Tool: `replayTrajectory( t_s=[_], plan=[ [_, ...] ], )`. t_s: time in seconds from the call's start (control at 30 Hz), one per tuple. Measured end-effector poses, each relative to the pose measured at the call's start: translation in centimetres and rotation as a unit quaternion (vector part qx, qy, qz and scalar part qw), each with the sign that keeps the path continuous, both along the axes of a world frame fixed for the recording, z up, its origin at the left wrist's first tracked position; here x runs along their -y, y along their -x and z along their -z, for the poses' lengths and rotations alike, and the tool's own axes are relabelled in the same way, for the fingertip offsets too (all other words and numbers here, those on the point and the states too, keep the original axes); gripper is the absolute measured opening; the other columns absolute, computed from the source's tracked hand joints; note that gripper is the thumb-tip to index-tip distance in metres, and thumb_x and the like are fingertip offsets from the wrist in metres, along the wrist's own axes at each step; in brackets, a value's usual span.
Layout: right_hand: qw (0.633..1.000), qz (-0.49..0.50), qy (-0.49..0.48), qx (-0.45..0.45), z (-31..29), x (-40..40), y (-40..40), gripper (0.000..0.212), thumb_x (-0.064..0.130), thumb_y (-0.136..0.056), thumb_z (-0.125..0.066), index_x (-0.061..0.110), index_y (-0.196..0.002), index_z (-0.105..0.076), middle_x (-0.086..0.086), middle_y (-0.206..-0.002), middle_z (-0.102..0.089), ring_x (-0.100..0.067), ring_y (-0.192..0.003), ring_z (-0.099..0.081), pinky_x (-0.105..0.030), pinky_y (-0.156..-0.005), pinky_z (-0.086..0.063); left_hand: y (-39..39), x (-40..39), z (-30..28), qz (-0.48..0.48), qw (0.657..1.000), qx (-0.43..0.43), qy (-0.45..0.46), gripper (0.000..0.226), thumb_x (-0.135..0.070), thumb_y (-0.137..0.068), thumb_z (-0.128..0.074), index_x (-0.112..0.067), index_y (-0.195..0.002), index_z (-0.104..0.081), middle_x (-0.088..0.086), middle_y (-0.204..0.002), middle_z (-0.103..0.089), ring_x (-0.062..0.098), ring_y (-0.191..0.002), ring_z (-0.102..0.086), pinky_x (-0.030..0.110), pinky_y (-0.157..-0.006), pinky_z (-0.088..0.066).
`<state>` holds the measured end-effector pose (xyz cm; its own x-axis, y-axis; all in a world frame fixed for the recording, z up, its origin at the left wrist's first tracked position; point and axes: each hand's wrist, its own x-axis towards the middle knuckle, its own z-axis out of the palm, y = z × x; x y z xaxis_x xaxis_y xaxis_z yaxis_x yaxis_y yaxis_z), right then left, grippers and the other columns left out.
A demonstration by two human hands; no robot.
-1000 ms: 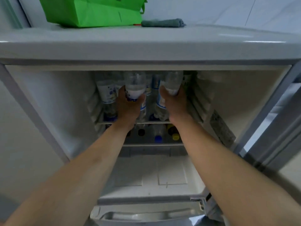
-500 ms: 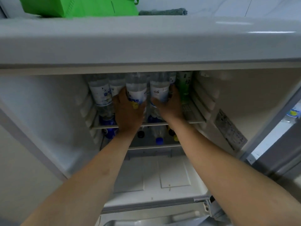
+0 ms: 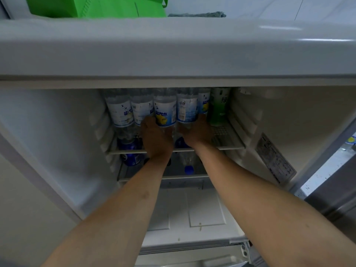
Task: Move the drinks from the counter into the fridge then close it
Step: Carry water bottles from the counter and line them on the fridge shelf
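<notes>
Clear plastic bottles, blue-labelled: two on the fridge's upper shelf, left hand wrapped round one bottle, right hand gripping its neighbour. More bottles alongside and on the shelf below. Judged: loading near done; release and door closing remain. Fridge top carries a green bag and grey cloth; white tiled wall behind

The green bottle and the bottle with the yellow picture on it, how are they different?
The green bottle has a green label; the yellow-picture bottle has a white and blue one. The green bottle stands untouched at the row's right end; the left hand holds the yellow-picture bottle mid-row. Both stand upright on the upper shelf.
</notes>
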<state>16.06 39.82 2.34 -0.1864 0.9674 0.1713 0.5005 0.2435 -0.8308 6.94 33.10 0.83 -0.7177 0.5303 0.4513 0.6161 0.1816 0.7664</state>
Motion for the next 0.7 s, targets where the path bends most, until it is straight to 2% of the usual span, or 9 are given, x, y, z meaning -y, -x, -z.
replayTrajectory(
  t_s=[0.17,0.37,0.43,0.5,0.6,0.7],
  plan=[
    [1.0,0.01,0.011,0.018,-0.2,-0.8,0.6,0.075,0.034,-0.084,-0.077,0.013,-0.144,-0.036,-0.014,-0.146,-0.048,-0.03,-0.13,-0.051,-0.036,-0.101,-0.046,-0.5,-0.2,0.0,-0.006,1.0,0.007,-0.002,0.05,-0.018,-0.087,-0.071,-0.001,-0.128,-0.047,0.019,-0.133,-0.051,0.036,-0.122,-0.052,0.043,-0.095,-0.048],
    [0.998,0.017,0.027,0.048,-0.4,-1.4,0.8,0.095,0.035,-0.083,-0.078,0.008,-0.153,-0.021,-0.016,-0.151,-0.041,-0.031,-0.135,-0.047,-0.037,-0.103,-0.045,0.0,-0.1,-0.2,-0.032,0.995,0.034,0.093,0.053,-0.022,-0.094,-0.063,-0.007,-0.139,-0.04,0.016,-0.136,-0.055,0.035,-0.123,-0.056,0.046,-0.096,-0.05],
    [0.998,0.015,0.027,0.051,-0.4,-1.5,0.9,0.097,0.037,-0.082,-0.078,0.008,-0.154,-0.019,-0.016,-0.152,-0.041,-0.031,-0.136,-0.046,-0.037,-0.105,-0.044,0.2,-0.1,-0.4,-0.032,0.993,0.033,0.105,0.05,-0.02,-0.093,-0.063,-0.006,-0.137,-0.043,0.017,-0.132,-0.058,0.035,-0.12,-0.057,0.045,-0.093,-0.05],
    [0.999,0.012,0.026,0.024,-0.4,-1.6,1.0,0.091,0.037,-0.081,-0.079,0.011,-0.15,-0.027,-0.015,-0.15,-0.044,-0.03,-0.134,-0.048,-0.037,-0.104,-0.044,0.5,0.1,-0.5,-0.029,0.992,0.006,0.119,0.042,-0.019,-0.093,-0.061,-0.005,-0.131,-0.047,0.018,-0.126,-0.061,0.034,-0.115,-0.06,0.042,-0.087,-0.052],
    [1.0,0.014,0.011,-0.005,-0.2,-1.5,1.1,0.081,0.035,-0.08,-0.08,0.013,-0.145,-0.035,-0.012,-0.145,-0.05,-0.028,-0.131,-0.052,-0.033,-0.099,-0.045,1.0,0.7,-0.2,-0.013,0.996,-0.003,0.086,0.025,-0.014,-0.094,-0.055,-0.007,-0.117,-0.055,0.014,-0.112,-0.066,0.03,-0.101,-0.064,0.031,-0.07,-0.044],
    [1.0,0.019,0.01,0.0,-0.2,-1.4,1.1,0.084,0.034,-0.081,-0.08,0.013,-0.147,-0.033,-0.012,-0.146,-0.05,-0.028,-0.131,-0.052,-0.032,-0.099,-0.045,1.2,1.7,0.4,0.021,0.999,-0.007,0.03,0.018,-0.013,-0.094,-0.055,-0.008,-0.111,-0.059,0.011,-0.105,-0.067,0.027,-0.096,-0.064,0.029,-0.071,-0.043]
  ],
)
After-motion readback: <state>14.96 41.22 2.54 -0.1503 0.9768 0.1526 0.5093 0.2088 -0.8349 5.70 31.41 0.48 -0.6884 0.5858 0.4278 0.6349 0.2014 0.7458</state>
